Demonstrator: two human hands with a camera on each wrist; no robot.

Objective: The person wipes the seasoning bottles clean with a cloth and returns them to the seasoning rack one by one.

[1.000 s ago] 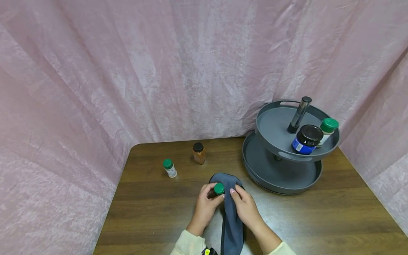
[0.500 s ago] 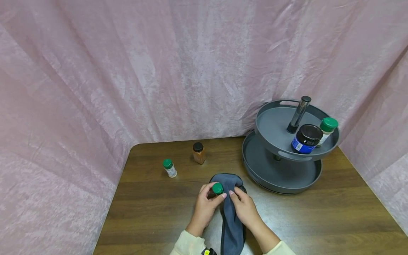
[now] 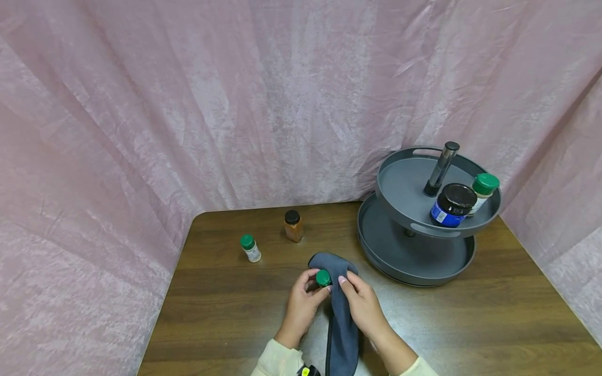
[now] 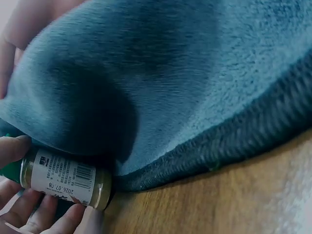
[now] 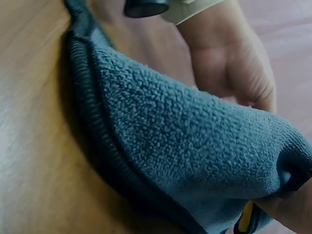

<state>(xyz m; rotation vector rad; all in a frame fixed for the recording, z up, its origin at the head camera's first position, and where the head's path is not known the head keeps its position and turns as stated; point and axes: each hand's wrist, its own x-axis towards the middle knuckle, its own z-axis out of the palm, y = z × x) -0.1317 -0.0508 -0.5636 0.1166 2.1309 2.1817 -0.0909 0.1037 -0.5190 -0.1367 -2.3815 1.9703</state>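
My left hand [image 3: 302,308] holds a small spice jar by its sides, fingers and thumb around it. From above, mostly its green cap [image 3: 323,278] shows; the left wrist view shows the clear jar's white barcode label [image 4: 66,178]. A blue-grey cloth [image 3: 344,324] with a dark stitched edge lies against the jar's right side and trails toward the table's near edge. Pinching that cloth beside the cap is my right hand [image 3: 366,310]. In the right wrist view the cloth [image 5: 185,136] covers the jar's body.
A green-capped spice jar [image 3: 251,248] and a black-capped jar of orange-brown powder [image 3: 293,227] stand farther back on the wooden table [image 3: 211,303]. At right, a grey two-tier round tray [image 3: 409,183] carries a blue-labelled dark jar [image 3: 453,206] and another green-capped jar [image 3: 485,185].
The green cap shifts slightly left, then back right, between my fingers. The cloth's top fold and my right fingertips shift a little; both hands keep their grips.
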